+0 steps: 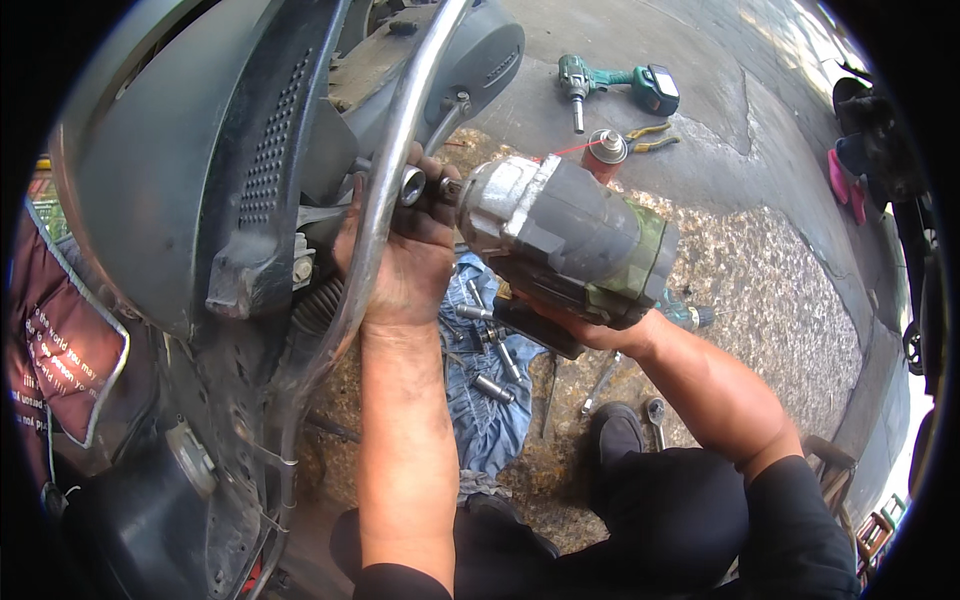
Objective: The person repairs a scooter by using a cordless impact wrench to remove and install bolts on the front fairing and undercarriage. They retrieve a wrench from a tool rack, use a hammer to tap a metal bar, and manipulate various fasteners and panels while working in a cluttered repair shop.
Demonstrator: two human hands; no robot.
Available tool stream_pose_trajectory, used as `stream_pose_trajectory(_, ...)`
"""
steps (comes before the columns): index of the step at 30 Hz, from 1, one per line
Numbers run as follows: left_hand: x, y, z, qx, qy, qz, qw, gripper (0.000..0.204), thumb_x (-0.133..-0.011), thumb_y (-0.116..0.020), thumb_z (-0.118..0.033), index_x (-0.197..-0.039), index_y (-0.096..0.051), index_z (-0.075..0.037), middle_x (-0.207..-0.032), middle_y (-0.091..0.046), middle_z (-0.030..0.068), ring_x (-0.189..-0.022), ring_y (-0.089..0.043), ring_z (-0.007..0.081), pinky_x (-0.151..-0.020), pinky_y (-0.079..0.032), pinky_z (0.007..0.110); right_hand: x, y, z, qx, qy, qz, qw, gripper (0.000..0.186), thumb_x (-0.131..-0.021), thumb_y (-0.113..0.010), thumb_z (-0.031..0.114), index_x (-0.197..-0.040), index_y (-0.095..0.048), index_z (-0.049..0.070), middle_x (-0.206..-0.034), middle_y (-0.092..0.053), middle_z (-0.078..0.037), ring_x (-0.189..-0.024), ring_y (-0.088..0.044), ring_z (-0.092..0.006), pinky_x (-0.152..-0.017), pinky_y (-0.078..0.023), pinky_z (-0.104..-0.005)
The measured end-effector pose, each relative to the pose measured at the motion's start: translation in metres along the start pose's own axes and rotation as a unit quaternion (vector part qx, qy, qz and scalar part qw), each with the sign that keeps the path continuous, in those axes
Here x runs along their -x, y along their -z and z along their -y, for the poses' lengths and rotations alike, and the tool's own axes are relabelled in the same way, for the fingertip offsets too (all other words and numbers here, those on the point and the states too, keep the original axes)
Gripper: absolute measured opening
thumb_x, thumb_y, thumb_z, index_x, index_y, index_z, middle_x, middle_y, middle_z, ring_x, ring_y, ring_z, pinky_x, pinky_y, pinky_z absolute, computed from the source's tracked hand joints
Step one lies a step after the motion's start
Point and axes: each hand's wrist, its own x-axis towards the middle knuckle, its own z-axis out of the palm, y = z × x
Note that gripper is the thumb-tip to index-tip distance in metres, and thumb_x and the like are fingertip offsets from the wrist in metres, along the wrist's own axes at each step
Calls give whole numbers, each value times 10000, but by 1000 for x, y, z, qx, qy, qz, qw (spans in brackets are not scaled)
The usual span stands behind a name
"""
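My right hand (590, 328) is wrapped round the grip of a dark grey and green impact wrench (570, 235), whose nose points left. Just ahead of that nose, my left hand (410, 255) has its fingers curled about a metal socket (411, 186), its round opening turned toward the tool. A small gap shows between the socket and the wrench's drive end (450, 188). In front of the left wrist runs a bent chrome tube (385, 165), hiding part of that hand. The grey scooter body (270, 180) stands close on the left.
Several sockets and extensions lie on a blue cloth (490, 400) below. A ratchet (655, 415) lies by my shoe (618, 433). Farther off are a teal cordless driver (610, 80), a spray can (605, 152) and yellow-handled pliers (650, 138). A maroon padded cover (75, 335) hangs at left.
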Motion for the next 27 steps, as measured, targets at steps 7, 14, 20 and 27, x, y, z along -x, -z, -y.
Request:
stream_pose_trajectory(7, -1, 6, -2, -10, 33, 36, 999, 572, -870, -581, -354, -1273, -544, 51, -1151, -644, 194, -1099, -618, 295, -996, -483, 426, -26, -21, -9, 62, 59, -2, 996, 389, -773, -743, 293, -1099, -660, 98, -1070, -656, -130, -992, -618, -328, -859, -492, -411)
stream_pose_trajectory(14, 0, 5, -2, -27, 20, 75, 997, 562, -908, -524, -371, -1278, -541, 53, -1219, -614, 188, -1149, -590, 283, -1014, -466, 421, -30, -31, -11, 76, 77, -14, 994, 325, -799, -724, 243, -1076, -668, 84, -1022, -670, -116, -920, -638, -305, -802, -509, -398)
stream_pose_trajectory(20, 0, 7, 1, -36, 8, 37, 999, 551, -914, -503, -342, -1288, -533, 61, -1243, -615, 169, -1186, -572, 284, -1061, -431, 431, -27, -39, 2, 5, 49, -41, 998, 258, -826, -699, 187, -1052, -671, 65, -982, -677, -117, -888, -647, -296, -774, -519, -383)
stream_pose_trajectory(27, -2, 8, 3, -10, 5, 101, 995, 503, -939, -478, -331, -1264, -555, 45, -1216, -626, 171, -1160, -592, 267, -1036, -462, 425, -25, -42, -25, 195, 174, -27, 965, 351, -754, -741, 211, -1071, -668, 80, -1026, -662, -104, -953, -627, -285, -822, -502, -388)
